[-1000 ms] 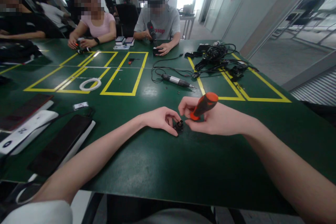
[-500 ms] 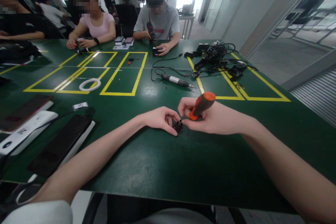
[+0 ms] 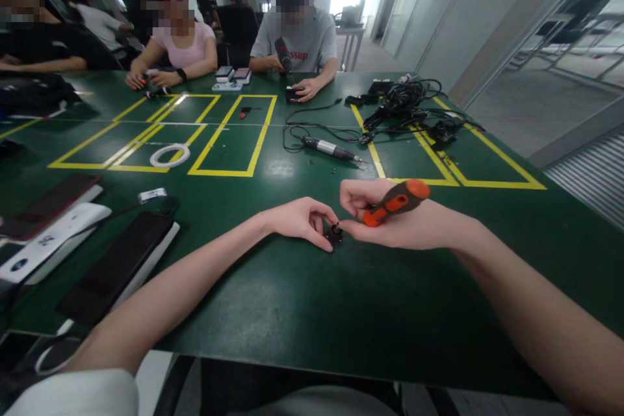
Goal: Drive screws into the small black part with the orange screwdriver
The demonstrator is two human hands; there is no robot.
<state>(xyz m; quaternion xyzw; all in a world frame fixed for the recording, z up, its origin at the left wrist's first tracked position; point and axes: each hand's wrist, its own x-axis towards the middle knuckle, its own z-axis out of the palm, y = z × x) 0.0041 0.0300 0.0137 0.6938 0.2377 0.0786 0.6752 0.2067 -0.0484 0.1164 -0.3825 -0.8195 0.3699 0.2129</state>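
Note:
On the green table (image 3: 263,299), a small dark round part (image 3: 334,234) sits between my two hands. The fingers and thumb of my left hand (image 3: 308,222) curl round its left side and grip it. My right hand (image 3: 385,214) is closed on an orange and grey screwdriver (image 3: 397,203), whose handle leans over to the right across the hand. The thumb and fingertips of that hand are at the top right of the dark part. The screwdriver's tip is too small to make out there.
Beyond my hands lie a corded electric screwdriver (image 3: 331,149), tangled black cables (image 3: 407,107) and a white ring (image 3: 169,155). Phones on white power banks (image 3: 117,266) lie at left. Across the table a person (image 3: 297,39) holds a power tool; others sit further left.
The screwdriver handle has tipped over from more upright to leaning right, turning in my right hand. My left hand stays round the dark part. The whole view has shifted slightly.

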